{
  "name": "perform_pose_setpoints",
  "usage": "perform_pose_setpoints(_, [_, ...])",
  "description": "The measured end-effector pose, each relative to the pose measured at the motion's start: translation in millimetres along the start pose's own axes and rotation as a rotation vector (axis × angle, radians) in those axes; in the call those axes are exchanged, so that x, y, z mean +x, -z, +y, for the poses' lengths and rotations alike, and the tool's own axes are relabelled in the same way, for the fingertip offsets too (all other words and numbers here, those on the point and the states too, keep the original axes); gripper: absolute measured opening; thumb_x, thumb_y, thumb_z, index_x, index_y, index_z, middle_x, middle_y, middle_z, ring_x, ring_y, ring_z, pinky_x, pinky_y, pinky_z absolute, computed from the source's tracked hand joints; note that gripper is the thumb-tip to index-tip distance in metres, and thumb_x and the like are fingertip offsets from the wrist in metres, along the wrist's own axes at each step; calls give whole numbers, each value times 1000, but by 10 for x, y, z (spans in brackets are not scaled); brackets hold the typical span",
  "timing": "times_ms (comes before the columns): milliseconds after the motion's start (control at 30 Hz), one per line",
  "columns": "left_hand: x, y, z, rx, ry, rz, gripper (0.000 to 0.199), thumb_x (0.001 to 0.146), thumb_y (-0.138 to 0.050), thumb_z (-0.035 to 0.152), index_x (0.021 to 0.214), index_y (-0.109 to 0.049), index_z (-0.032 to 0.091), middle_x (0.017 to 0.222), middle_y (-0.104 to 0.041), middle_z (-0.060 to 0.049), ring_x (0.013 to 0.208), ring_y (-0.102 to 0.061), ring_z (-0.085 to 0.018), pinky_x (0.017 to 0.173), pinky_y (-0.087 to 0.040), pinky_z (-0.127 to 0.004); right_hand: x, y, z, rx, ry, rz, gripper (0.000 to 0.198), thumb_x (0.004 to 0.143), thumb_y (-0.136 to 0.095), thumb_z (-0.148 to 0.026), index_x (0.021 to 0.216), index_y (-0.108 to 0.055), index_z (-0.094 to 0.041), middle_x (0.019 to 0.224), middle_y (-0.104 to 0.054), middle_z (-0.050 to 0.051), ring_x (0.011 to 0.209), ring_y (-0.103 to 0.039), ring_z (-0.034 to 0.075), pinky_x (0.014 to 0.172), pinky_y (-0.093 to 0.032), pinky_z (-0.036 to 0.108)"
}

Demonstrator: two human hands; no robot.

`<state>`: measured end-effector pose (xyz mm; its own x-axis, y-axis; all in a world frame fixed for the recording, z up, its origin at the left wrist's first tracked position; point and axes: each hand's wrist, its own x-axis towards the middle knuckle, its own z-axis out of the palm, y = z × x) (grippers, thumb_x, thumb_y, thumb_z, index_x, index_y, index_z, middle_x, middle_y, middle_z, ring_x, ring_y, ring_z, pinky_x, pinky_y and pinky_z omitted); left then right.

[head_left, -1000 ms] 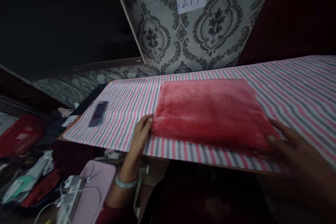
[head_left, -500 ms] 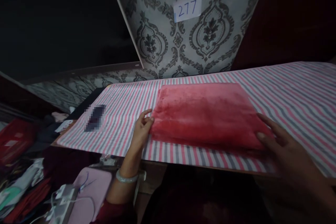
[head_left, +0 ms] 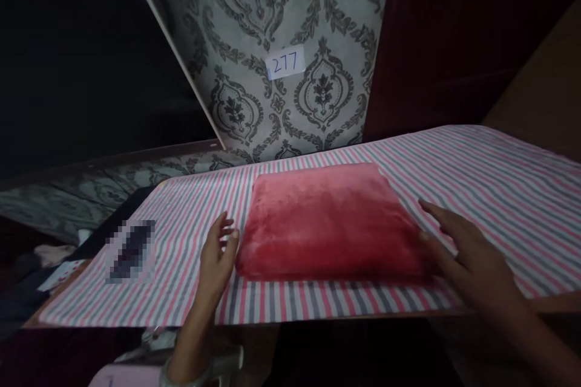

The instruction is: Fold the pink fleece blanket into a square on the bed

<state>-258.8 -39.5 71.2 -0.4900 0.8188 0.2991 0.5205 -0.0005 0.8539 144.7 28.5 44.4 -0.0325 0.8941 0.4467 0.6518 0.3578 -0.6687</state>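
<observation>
A folded plush cloth, pink at the back and deep red at the front, lies flat on a striped tablecloth. Just off its left edge is my left hand, fingers apart and holding nothing. On the other side, my right hand is spread with its fingers apart. Its thumb is close to the cloth's right front corner; whether it touches I cannot tell. What the cloth is, such as a blanket or a cushion, does not show plainly.
A pixelated dark object lies on the left of the tablecloth. Behind the table are a patterned wall with a paper label reading 277, a large dark screen and a dark red panel. A pink surface shows below the table.
My fingers have come away from the cloth's left edge, and my right hand has opened wider at its right side. The view has shifted, so everything sits lower and further left.
</observation>
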Motion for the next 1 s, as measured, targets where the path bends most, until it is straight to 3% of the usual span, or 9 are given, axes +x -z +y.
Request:
perform_pose_setpoints(67, [88,-116,229,132,-189,-100,57,91,-54,53,139,-56,22,139,-61,-13,126,-58,-29,105,-47,-45,158,-71,-232,-28,230,-27,54,96,-46,-49,145,-53,-27,145,-58,10,134,-53,32,114,-40,56])
perform_pose_setpoints(133, [169,-319,411,275,-358,-240,58,95,-48,51,144,-52,19,151,-52,-15,141,-46,-30,118,-34,-49,339,-245,-463,-45,408,-158,53,100,-42,-43,151,-46,-30,153,-50,7,143,-43,29,119,-34,55])
perform_pose_setpoints(233, [255,-665,450,519,-487,-374,73,93,-50,55,152,-42,14,161,-36,-19,153,-26,-34,124,-17,-55,552,-631,-624,-179,539,-335,59,100,-43,-44,157,-37,-28,161,-37,8,150,-29,31,121,-25,59])
perform_pose_setpoints(333, [267,-896,223,731,-444,-407,83,90,-52,61,155,-36,12,164,-27,-22,155,-15,-39,122,-12,-63,596,-997,-519,-324,539,-430,65,97,-50,-50,157,-38,-28,163,-33,10,152,-23,34,120,-21,65])
perform_pose_setpoints(433, [219,-975,-37,831,-407,-403,84,91,-49,63,159,-30,16,166,-22,-21,155,-14,-40,120,-15,-67,516,-1191,-348,-376,522,-452,65,97,-50,-51,157,-36,-31,163,-32,8,153,-20,34,120,-19,66])
perform_pose_setpoints(567, [195,-982,-168,864,-418,-403,86,92,-48,66,160,-28,18,167,-20,-21,155,-14,-40,120,-17,-66,437,-1227,-275,-377,516,-441,65,98,-49,-51,158,-34,-32,165,-27,6,153,-19,33,121,-17,65])
perform_pose_setpoints(1000, [255,-997,-134,850,-378,-439,86,91,-49,67,160,-29,20,166,-22,-20,155,-14,-38,120,-16,-65,457,-1290,-279,-377,504,-448,63,98,-48,-51,157,-35,-33,164,-30,7,152,-24,34,119,-21,65])
